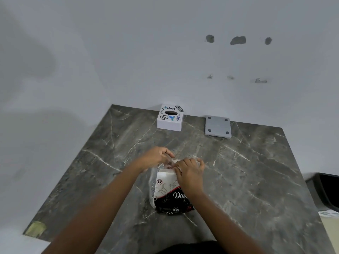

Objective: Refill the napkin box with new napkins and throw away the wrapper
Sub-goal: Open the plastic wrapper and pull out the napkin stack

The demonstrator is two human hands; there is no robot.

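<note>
The napkin pack (169, 191) lies on the table (256, 171), well in front of the napkin box (170, 118). Both the left hand (156, 156) and the right hand (189, 173) pinch its far wrapper end. A hard pull (the plastic looks thin) could spill the napkins.

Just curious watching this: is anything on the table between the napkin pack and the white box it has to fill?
Nothing visible: bare marble table separates the napkin pack from the napkin box. The gray plate sits aside.
</note>
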